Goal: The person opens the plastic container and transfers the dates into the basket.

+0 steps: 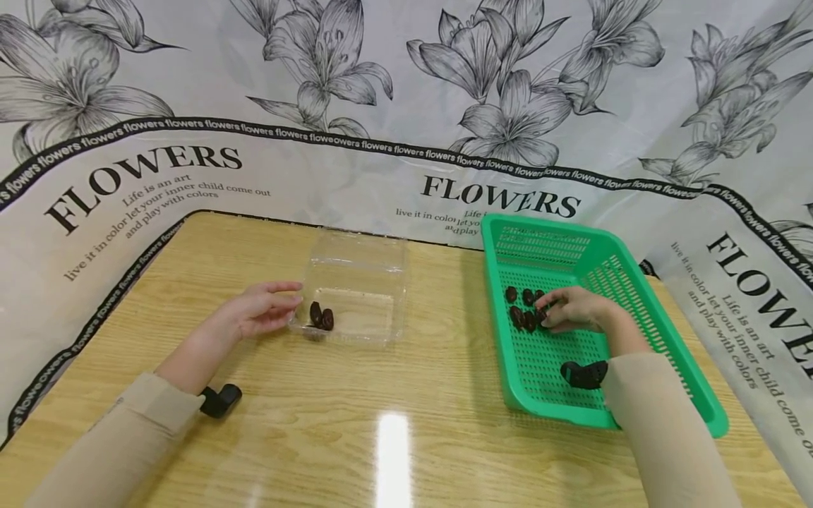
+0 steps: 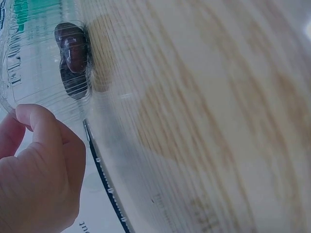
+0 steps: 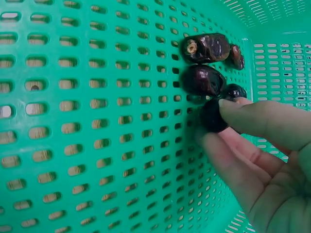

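Note:
My left hand [image 1: 267,310] pinches the left rim of a clear plastic box [image 1: 365,310] on the table, thumb and forefinger meeting at its edge in the left wrist view. Inside the box, near that hand, lie dark brown dates [image 1: 327,319]. On the right, my right hand [image 1: 576,309] reaches into a green plastic basket [image 1: 497,296]. Its thumb and fingers grip a dark date [image 3: 212,115] there. Several other dates [image 3: 206,47] lie on the perforated basket floor beside the fingertips.
The box's hinged lid [image 1: 358,250] stands open towards the back. A wood-grain table [image 1: 305,437] carries both containers, with a strip of tabletop between them. Behind it hangs a white flower-printed cloth [image 1: 356,169]. Black devices sit by both wrists.

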### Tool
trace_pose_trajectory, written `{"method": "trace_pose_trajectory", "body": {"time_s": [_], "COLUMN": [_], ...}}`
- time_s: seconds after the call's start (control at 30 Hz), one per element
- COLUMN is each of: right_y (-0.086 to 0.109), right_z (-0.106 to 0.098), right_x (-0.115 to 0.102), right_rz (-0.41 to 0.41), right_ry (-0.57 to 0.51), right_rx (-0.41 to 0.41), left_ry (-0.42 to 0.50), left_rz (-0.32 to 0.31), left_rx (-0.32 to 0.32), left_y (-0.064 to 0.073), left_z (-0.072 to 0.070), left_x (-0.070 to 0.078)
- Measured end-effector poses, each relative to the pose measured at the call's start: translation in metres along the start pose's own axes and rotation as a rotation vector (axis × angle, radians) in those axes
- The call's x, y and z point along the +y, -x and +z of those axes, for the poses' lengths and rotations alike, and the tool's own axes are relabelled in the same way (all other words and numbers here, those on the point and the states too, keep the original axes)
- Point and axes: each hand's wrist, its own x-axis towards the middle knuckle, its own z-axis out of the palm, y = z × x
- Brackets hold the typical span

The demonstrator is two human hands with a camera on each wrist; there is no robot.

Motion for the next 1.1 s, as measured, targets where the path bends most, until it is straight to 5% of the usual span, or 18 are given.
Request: {"method": "trace_pose_trajectory", "body": {"time_s": [0.77, 1.1], "right_y": [0.017, 0.027], "right_z": [-0.009, -0.012], "right_x": [-0.009, -0.041], "right_rz": [-0.015, -0.108], "right_ry": [0.036, -0.072], "right_rx": [0.036, 0.048], "left_ry": [0.0, -0.003], "left_rz": [-0.002, -0.001], "left_rx": [-0.012, -0.013], "left_y": [0.0, 0.0], "left_z": [0.001, 0.0], "left_x": [0.001, 0.002]}}
